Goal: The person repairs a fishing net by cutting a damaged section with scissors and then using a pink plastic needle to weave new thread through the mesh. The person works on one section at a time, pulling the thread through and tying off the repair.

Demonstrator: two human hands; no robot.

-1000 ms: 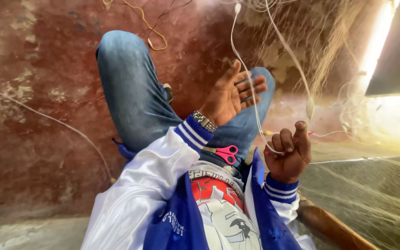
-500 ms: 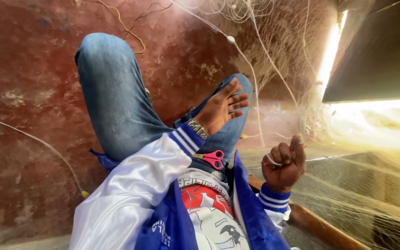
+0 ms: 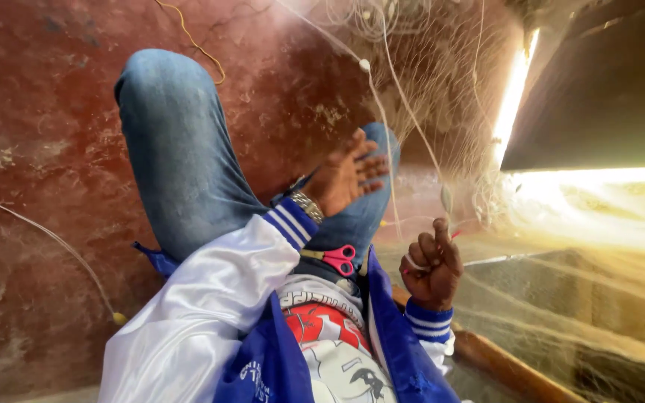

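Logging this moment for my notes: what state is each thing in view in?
Left hand: open, fingers spread, touching a net line.
Right hand: closed in a fist on a white line.
Fishing net: hanging, spread out, tangled near the top.
Pink scissors: closed, resting on the lap.
Wristwatch: worn on the left wrist.

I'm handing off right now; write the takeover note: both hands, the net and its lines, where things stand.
Left hand: open, fingers spread, against a white net line, gripping nothing.
Right hand: fisted, pinching a white line with a small red tool poking out.
Fishing net hangs ahead, draping right.
Pink-handled scissors lie on the lap, unused.
Done or left: cannot tell.
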